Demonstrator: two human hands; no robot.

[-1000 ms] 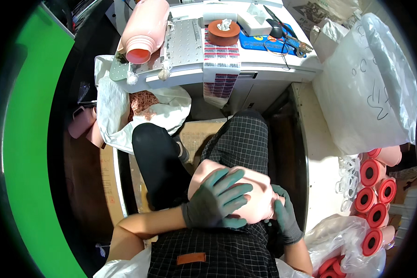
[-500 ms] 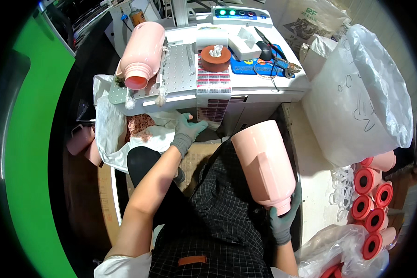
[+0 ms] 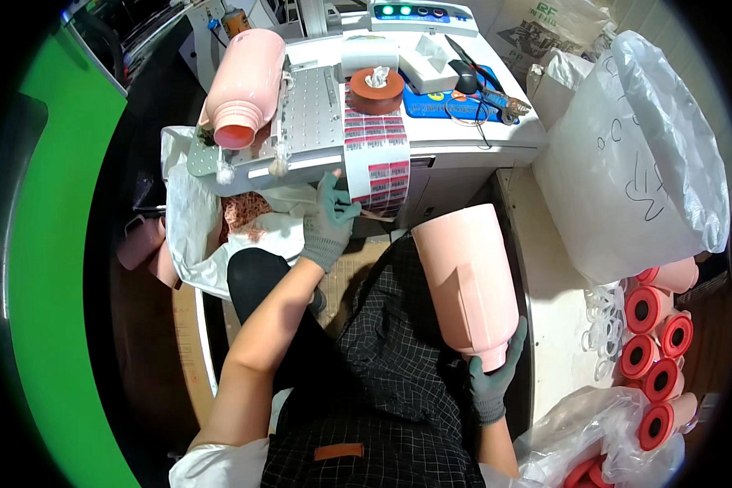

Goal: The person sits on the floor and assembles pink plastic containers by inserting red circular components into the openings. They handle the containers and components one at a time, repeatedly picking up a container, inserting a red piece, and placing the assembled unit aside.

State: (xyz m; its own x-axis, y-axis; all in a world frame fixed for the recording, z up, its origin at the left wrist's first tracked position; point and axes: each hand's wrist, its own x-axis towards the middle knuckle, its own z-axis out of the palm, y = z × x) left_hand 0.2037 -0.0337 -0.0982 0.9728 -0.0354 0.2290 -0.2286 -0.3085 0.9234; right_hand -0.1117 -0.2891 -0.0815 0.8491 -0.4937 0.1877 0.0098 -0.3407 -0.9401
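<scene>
A strip of labels, printed in red and white, hangs over the front edge of the white machine. Its lower left edge is at my left hand, in a grey-green glove; the thumb lies against the strip and some fingers are hidden behind it. Over my lap, my right hand, gloved too, grips a pink jug by its neck. The jug is tilted with its base up and away from me, its handle facing me. Another pink jug lies on the perforated plate, mouth toward me.
On the machine are a brown tape roll, a tissue pack and pliers on a blue mat. A large white bag stands right, above several red-lined pink pieces. A lined bin sits left.
The label strip's hanging end has come up and forward into the light, with a blank stretch now showing. My left hand has turned more upright beside it. The held jug has shifted slightly.
</scene>
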